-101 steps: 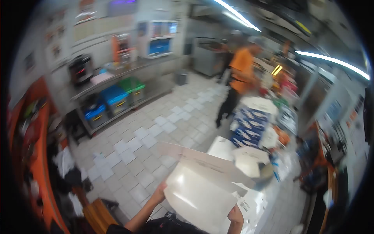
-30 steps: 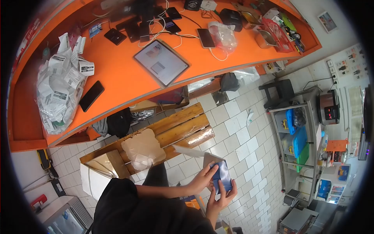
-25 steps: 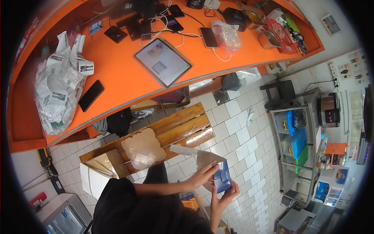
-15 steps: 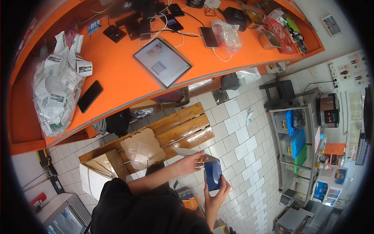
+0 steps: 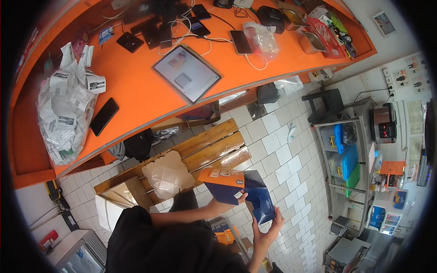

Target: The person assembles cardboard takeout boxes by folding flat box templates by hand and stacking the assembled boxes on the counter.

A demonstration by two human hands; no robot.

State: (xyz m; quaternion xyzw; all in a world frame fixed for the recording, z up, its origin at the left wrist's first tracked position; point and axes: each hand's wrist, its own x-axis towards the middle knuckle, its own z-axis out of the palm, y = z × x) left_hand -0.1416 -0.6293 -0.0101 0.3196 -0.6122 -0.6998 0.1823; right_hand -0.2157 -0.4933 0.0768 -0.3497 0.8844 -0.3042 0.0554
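A blue and orange cardboard box [image 5: 223, 182], printed with large white letters, is held tilted above the tiled floor. Its orange side faces up, and a blue folded end with a cut-out faces right. My left hand [image 5: 226, 206] grips the box from below, its fingers partly hidden behind the cardboard and fingertips showing at the cut-out. At the blue end, my right hand [image 5: 267, 229] has its thumb and fingers closed around the lower flap.
An orange counter [image 5: 136, 91] carries a tablet [image 5: 187, 73], phones, cables and a bag of crumpled printed papers [image 5: 66, 109]. On the wooden slatted bench [image 5: 218, 145] lies an unfolded brown carton [image 5: 167, 174]. A metal shelf [image 5: 339, 182] with lidded tubs stands to the right.
The box has turned so its orange printed side shows and looks more opened out. My right hand has moved slightly right; my left hand has shifted lower, behind the box.
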